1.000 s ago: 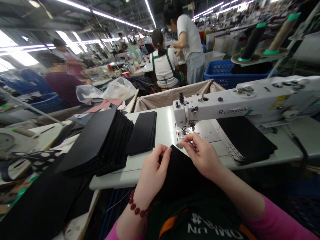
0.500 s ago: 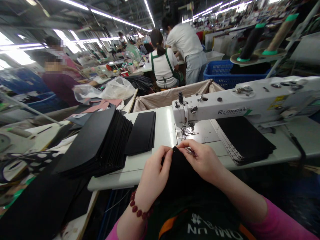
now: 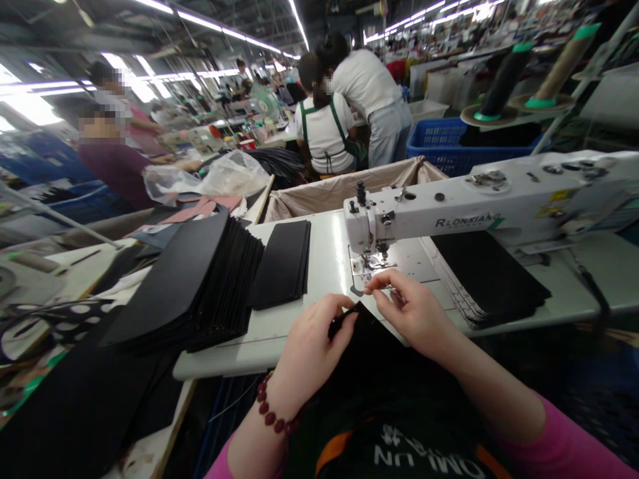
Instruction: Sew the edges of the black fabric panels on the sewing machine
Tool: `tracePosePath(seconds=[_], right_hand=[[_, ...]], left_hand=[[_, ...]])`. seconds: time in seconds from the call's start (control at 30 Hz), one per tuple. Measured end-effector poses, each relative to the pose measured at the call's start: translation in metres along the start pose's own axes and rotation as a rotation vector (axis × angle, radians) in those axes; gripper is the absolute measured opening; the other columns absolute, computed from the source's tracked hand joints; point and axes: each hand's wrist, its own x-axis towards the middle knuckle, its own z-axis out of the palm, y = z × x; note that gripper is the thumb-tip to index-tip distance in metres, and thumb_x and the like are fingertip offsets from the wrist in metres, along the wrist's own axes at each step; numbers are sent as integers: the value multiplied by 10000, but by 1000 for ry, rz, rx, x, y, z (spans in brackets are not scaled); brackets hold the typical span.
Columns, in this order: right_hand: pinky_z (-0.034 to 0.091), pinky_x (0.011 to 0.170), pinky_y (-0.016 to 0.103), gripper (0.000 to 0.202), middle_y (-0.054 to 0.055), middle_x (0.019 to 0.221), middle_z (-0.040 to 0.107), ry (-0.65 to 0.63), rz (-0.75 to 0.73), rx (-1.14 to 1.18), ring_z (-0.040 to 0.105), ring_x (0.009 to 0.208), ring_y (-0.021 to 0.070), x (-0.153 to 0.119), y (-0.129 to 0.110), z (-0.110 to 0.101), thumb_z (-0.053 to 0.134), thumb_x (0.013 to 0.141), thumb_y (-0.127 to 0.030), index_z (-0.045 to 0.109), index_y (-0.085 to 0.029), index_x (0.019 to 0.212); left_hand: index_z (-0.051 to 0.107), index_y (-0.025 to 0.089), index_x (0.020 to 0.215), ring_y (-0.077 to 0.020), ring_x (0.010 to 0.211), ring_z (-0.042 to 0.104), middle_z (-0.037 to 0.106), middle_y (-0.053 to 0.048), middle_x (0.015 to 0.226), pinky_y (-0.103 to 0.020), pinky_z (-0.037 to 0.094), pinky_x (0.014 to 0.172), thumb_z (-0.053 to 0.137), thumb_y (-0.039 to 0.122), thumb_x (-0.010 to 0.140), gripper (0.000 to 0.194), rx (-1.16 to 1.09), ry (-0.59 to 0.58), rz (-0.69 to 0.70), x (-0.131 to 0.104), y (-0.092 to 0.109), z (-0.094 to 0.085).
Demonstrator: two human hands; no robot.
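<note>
My left hand (image 3: pixel 312 349) pinches the top corner of a black fabric piece (image 3: pixel 372 352) that lies over the table's front edge and my lap. My right hand (image 3: pixel 412 313) is closed just beyond that corner, fingertips pinched on something thin and small, close below the needle of the white sewing machine (image 3: pixel 479 199). Whether that is thread or a small tool I cannot tell. A red bead bracelet (image 3: pixel 274 416) circles my left wrist.
A thick leaning stack of black panels (image 3: pixel 200 283) and a flat smaller stack (image 3: pixel 282 263) lie left of the machine; another black stack (image 3: pixel 486 276) sits under its arm. A cloth-lined bin (image 3: pixel 344 189) stands behind the table. Other people work at benches beyond.
My left hand drew the fabric corner back toward me. My right hand moved away from the corner, up toward the needle. The standing person in the background bent further over.
</note>
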Motion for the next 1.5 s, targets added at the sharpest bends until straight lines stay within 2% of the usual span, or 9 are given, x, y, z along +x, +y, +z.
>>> tracePosePath(seconds=[0.13,0.23,0.33,0.43,0.83,1.0,1.2,1.37,1.5], right_hand=[[405,598,257,107,-22,753,611,-62,109,111,553,675,139,-11,3,-7,571,901,-310,563,-224,839],[439,649,271,205,-21,698,630,-203,232,280,570,667,143,-18,2,-10,540,925,-379,576,-210,815],[450,708,294,275,7,700,680,-391,317,407,600,705,160,-21,0,-8,521,931,-408,613,-192,790],[437,664,278,195,10,694,693,-458,408,490,588,673,152,-22,0,-5,581,885,-339,595,-185,766],[408,619,254,125,-4,673,669,-478,448,442,555,640,133,-29,2,-5,575,870,-274,554,-184,786],[395,616,251,112,-32,645,619,-414,425,336,522,626,122,-30,4,-14,538,883,-251,548,-191,788],[394,627,251,194,-25,677,594,-421,400,378,512,652,123,-32,1,-6,554,895,-350,550,-183,795],[353,572,236,124,-60,645,463,-334,383,374,435,612,106,-31,13,-7,528,886,-269,508,-198,786],[305,548,246,239,-62,596,413,-215,319,126,397,587,107,-31,22,-16,515,897,-285,467,-202,679]], left_hand=[[561,202,1071,-171,745,549,603,-34,814,-306,436,708,511,113,921,181,133,23,317,-8,-11,1],[552,186,1149,-173,744,544,633,-50,837,-345,442,736,511,66,906,274,261,13,553,-12,-18,-1],[566,182,1134,-165,755,568,659,-50,857,-356,457,759,528,68,906,258,363,-6,678,-13,-20,-4],[588,186,1078,-143,714,570,656,-27,818,-348,472,747,554,83,903,206,433,-7,748,-11,-19,-4],[630,170,961,-113,667,519,617,0,775,-323,490,727,623,81,864,132,513,28,874,-4,-19,1],[637,148,963,-122,664,509,622,-6,767,-333,488,708,650,77,839,144,505,12,864,-3,-20,1],[640,149,976,-128,664,509,618,-8,763,-337,483,715,641,71,841,156,507,0,879,-1,-18,2],[631,148,984,-130,664,501,613,-5,759,-339,466,708,634,68,845,160,499,-18,858,0,-23,2],[621,151,1039,-141,686,504,632,-20,781,-349,447,720,597,59,871,193,452,-33,803,-2,-29,0]])
